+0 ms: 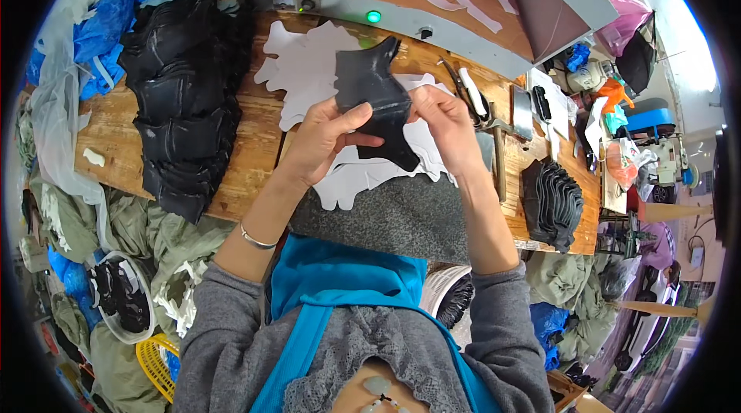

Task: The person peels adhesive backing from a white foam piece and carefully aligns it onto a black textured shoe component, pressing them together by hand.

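Observation:
A black leather shoe-upper piece (pixel 373 82) with a seam across its middle is held up between my two hands. My left hand (pixel 333 135) grips its left edge, thumb on top and fingers partly under it. On its right edge, my right hand (pixel 446 121) pinches the leather between thumb and fingers. Beneath it lie white cut-out pieces (pixel 309 66) in irregular shapes, some overlapping a dark grey speckled slab (pixel 378 216) at the table's near edge. To the left rises a long overlapping stack of black leather pieces (pixel 185 104).
A grey machine (pixel 432 42) with a lit green button and white pieces on its brown bed stands at the back. Scissors (pixel 455 85), a hammer (pixel 500 143) and another black stack (pixel 553 204) are on the right of the wooden table (pixel 258 116). Below left are a white tub (pixel 143 328) and yellow basket (pixel 147 367).

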`<control>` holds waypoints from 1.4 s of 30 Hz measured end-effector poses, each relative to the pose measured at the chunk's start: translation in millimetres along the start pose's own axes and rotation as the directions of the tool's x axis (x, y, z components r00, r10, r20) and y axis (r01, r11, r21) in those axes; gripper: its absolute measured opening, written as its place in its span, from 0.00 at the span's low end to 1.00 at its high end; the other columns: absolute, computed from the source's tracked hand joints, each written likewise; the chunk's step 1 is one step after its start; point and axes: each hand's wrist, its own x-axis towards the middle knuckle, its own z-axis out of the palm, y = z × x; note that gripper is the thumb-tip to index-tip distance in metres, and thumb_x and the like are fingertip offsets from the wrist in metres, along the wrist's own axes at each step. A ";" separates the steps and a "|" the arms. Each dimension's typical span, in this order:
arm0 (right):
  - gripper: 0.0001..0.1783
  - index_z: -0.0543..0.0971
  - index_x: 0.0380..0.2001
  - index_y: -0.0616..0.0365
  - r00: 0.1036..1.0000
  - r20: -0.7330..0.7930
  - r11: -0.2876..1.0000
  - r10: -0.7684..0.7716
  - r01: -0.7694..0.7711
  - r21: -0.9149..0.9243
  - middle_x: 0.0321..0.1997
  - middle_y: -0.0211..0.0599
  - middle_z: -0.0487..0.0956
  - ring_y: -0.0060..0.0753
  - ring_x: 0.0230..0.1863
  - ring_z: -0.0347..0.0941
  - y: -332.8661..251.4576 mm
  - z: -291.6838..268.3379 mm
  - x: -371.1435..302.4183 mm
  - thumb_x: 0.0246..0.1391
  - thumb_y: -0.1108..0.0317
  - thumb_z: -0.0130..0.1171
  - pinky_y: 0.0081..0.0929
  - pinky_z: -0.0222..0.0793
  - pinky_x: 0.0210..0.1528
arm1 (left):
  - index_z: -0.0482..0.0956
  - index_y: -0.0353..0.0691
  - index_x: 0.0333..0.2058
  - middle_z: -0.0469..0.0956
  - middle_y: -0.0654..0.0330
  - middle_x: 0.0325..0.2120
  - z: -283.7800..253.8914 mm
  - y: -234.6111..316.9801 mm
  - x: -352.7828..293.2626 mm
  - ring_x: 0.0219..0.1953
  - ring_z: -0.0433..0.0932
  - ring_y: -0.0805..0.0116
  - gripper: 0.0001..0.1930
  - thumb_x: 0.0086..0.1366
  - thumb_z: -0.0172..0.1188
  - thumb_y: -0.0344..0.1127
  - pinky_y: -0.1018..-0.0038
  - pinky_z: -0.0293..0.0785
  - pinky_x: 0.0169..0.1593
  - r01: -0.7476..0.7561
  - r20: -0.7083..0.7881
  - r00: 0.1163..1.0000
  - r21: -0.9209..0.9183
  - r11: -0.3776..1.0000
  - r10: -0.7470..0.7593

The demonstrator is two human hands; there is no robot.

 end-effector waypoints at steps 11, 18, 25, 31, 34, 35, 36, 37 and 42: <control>0.10 0.79 0.34 0.62 0.928 -0.310 0.832 -0.207 0.001 -0.555 0.29 0.33 0.81 0.22 0.29 0.75 42.5 -165.8 121.1 0.53 0.67 0.55 0.21 0.69 0.32 | 0.74 0.36 0.35 0.75 0.67 0.30 -14.9 -4.8 19.5 0.33 0.75 0.77 0.08 0.64 0.52 0.35 0.68 0.81 0.36 0.029 -0.212 0.976 -0.073 0.997 -0.044; 0.25 0.77 0.43 0.52 0.922 -0.313 0.310 -0.227 -0.237 -0.921 0.46 0.43 0.76 0.40 0.48 0.72 59.9 -285.0 196.0 0.44 0.50 0.61 0.32 0.66 0.50 | 0.75 0.33 0.33 0.75 0.65 0.30 -6.1 -5.0 30.5 0.33 0.76 0.76 0.09 0.65 0.51 0.34 0.68 0.79 0.42 0.111 -0.149 0.981 -0.095 0.989 -0.124; 0.28 0.78 0.35 0.55 0.951 -0.287 0.296 0.119 -0.310 -0.904 0.39 0.39 0.75 0.36 0.44 0.70 24.5 -274.8 221.0 0.36 0.45 0.66 0.28 0.64 0.46 | 0.75 0.33 0.34 0.76 0.63 0.32 -14.3 -10.1 35.7 0.34 0.77 0.75 0.08 0.65 0.51 0.33 0.71 0.80 0.39 0.175 -0.145 0.972 -0.075 0.982 -0.184; 0.27 0.77 0.25 0.58 0.974 -0.224 0.296 0.039 -0.225 -0.928 0.33 0.35 0.73 0.30 0.37 0.69 30.9 -290.0 224.7 0.34 0.44 0.68 0.26 0.64 0.40 | 0.74 0.35 0.36 0.76 0.63 0.34 -4.5 -7.8 41.2 0.37 0.77 0.74 0.08 0.65 0.50 0.33 0.68 0.79 0.43 0.172 -0.136 0.969 -0.228 0.959 -0.206; 0.26 0.77 0.23 0.59 0.978 -0.190 0.291 0.089 -0.208 -0.934 0.24 0.32 0.73 0.25 0.29 0.68 34.2 -294.6 232.5 0.36 0.45 0.68 0.25 0.64 0.33 | 0.74 0.35 0.37 0.76 0.64 0.34 -6.0 -11.5 38.7 0.38 0.76 0.74 0.08 0.65 0.50 0.33 0.66 0.78 0.44 0.159 -0.122 0.975 -0.204 0.966 -0.186; 0.26 0.78 0.23 0.59 0.971 -0.204 0.296 0.123 -0.232 -0.927 0.25 0.33 0.74 0.27 0.30 0.68 33.0 -294.6 234.8 0.34 0.45 0.69 0.26 0.64 0.34 | 0.74 0.35 0.37 0.76 0.64 0.35 -8.9 -14.1 37.9 0.38 0.76 0.74 0.08 0.65 0.50 0.33 0.66 0.78 0.45 0.160 -0.112 0.977 -0.181 0.970 -0.182; 0.27 0.79 0.24 0.59 0.964 -0.217 0.300 0.156 -0.256 -0.919 0.26 0.34 0.74 0.28 0.31 0.69 31.8 -295.0 236.3 0.32 0.45 0.70 0.27 0.65 0.36 | 0.74 0.35 0.37 0.76 0.64 0.35 -10.7 -15.2 37.0 0.38 0.77 0.74 0.08 0.65 0.50 0.34 0.66 0.78 0.45 0.160 -0.100 0.979 -0.158 0.974 -0.177; 0.25 0.79 0.25 0.59 0.969 -0.197 0.363 0.151 -0.240 -0.900 0.24 0.33 0.74 0.27 0.29 0.68 30.7 -296.0 235.2 0.34 0.47 0.69 0.26 0.65 0.34 | 0.74 0.35 0.37 0.76 0.64 0.35 -11.6 -15.3 36.2 0.37 0.77 0.74 0.08 0.65 0.50 0.34 0.66 0.78 0.45 0.167 -0.099 0.978 -0.163 0.972 -0.184; 0.18 0.77 0.31 0.58 0.911 -0.238 0.775 0.338 -0.413 -0.478 0.25 0.25 0.73 0.19 0.27 0.66 12.9 -284.9 200.6 0.45 0.55 0.65 0.19 0.64 0.29 | 0.73 0.34 0.38 0.76 0.64 0.34 -10.7 -8.5 27.8 0.36 0.77 0.74 0.09 0.65 0.50 0.35 0.66 0.79 0.45 0.189 -0.099 0.971 -0.232 0.954 -0.216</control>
